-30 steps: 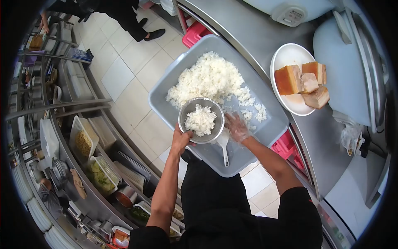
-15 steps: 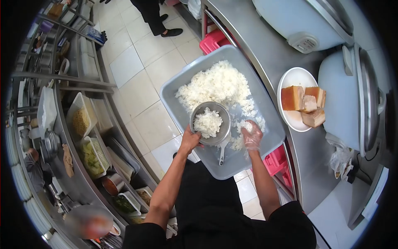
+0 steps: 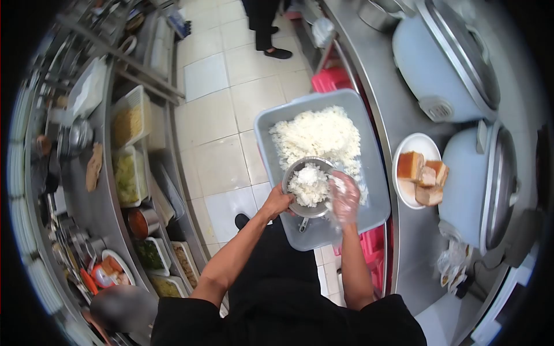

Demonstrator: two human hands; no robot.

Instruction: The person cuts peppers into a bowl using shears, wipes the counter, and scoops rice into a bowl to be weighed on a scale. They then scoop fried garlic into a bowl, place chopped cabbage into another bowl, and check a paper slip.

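Observation:
My left hand grips the side of a round metal bowl with white rice in it. The bowl is held over a grey-blue plastic tub. In a clear plastic glove, my right hand is at the bowl's right rim, its fingers closed around a clump of rice. A large heap of cooked rice fills the far part of the tub. Below the bowl, the handle of a rice paddle shows; its blade is hidden.
On the steel counter to the right are a white plate of pork blocks and two large rice cookers. Left are shelves with food containers. A person in black trousers stands ahead on the tiled floor.
My right hand has risen from the loose rice in the tub to the bowl's rim, carrying rice. My left hand still holds the bowl. The whole view has shifted.

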